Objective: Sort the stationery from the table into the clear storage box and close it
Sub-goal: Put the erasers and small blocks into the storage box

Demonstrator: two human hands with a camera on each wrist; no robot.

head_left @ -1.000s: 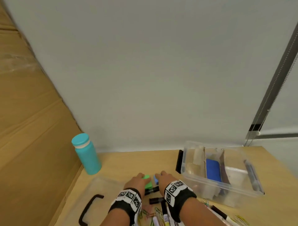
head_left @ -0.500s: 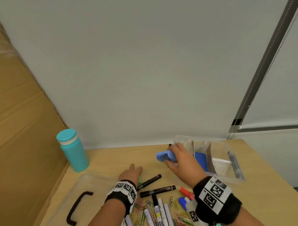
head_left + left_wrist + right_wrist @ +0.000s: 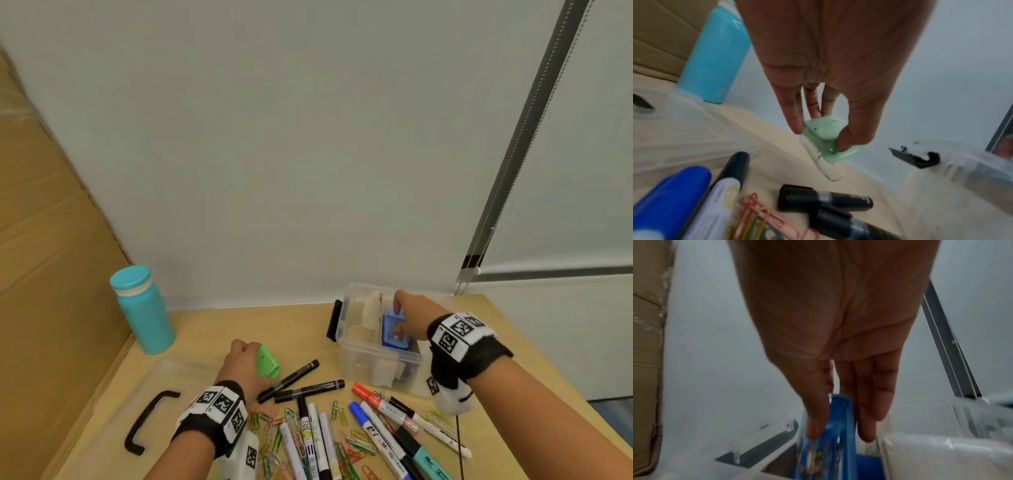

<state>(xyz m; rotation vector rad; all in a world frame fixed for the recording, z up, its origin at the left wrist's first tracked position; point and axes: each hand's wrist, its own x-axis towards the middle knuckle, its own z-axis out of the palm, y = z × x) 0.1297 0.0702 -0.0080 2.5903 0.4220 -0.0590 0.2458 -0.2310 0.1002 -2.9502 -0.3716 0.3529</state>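
The clear storage box (image 3: 354, 349) stands open on the table at the right, with rolls and a blue item inside. My right hand (image 3: 404, 315) reaches into it and pinches a blue tape dispenser (image 3: 394, 332) (image 3: 838, 426) between thumb and fingers, low among the box's contents. My left hand (image 3: 245, 358) (image 3: 818, 129) pinches a small green tape dispenser (image 3: 267, 363) (image 3: 826, 141) just above the table, left of the box. Black markers (image 3: 298, 375), white markers (image 3: 317, 435), red and blue markers (image 3: 373, 402) and coloured paper clips (image 3: 352, 442) lie scattered near the front edge.
The box's clear lid (image 3: 113, 421) with a black handle (image 3: 144, 421) lies flat at the front left. A teal bottle (image 3: 142, 310) stands behind it by a cardboard wall (image 3: 44, 274). A black latch (image 3: 334, 320) hangs on the box's left end.
My right hand carried the blue tape dispenser from the table into the box. My left hand closed on the green tape dispenser and lifted it slightly. The head view tilted down.
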